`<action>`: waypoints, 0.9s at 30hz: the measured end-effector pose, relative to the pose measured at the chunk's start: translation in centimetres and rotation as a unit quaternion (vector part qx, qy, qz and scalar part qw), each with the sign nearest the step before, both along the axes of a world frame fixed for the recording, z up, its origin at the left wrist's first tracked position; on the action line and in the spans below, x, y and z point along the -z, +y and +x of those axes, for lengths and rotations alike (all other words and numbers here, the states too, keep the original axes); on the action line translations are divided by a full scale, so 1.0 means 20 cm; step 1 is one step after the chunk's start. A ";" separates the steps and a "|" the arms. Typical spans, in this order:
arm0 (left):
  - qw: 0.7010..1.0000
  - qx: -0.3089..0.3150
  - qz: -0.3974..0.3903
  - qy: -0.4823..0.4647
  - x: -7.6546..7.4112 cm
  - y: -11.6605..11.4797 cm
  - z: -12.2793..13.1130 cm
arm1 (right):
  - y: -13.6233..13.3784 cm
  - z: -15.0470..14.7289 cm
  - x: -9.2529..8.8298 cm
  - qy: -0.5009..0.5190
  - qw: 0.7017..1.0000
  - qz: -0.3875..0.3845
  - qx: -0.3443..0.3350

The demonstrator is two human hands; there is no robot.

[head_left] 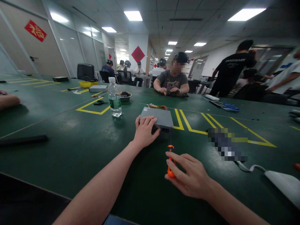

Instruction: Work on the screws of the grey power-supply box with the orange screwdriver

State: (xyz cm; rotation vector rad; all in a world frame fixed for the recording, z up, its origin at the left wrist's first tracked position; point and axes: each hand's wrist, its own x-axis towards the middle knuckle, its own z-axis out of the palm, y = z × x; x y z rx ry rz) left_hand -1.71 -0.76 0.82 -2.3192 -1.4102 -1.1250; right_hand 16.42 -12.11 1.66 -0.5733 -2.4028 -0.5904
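Right hand grips screwdriver; left hand rests on grey box.

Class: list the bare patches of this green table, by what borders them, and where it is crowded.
Bare: between water bottle, black strip and left hand. Crowded: around grey box, orange screwdriver and right hand.

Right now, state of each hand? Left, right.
Left hand: open, resting on the corner of the grey box.
Right hand: closed on the orange screwdriver.
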 end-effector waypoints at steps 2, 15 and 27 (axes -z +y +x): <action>1.000 0.001 0.001 0.000 0.00 0.00 0.00 | 0.01 0.00 0.01 0.022 1.000 0.005 -0.010; 1.000 0.003 0.003 0.000 0.00 0.00 0.00 | 0.01 -0.01 0.01 0.021 1.000 0.006 0.005; 1.000 -0.002 0.004 -0.005 0.00 0.00 0.00 | 0.00 0.00 0.00 0.026 1.000 0.007 0.008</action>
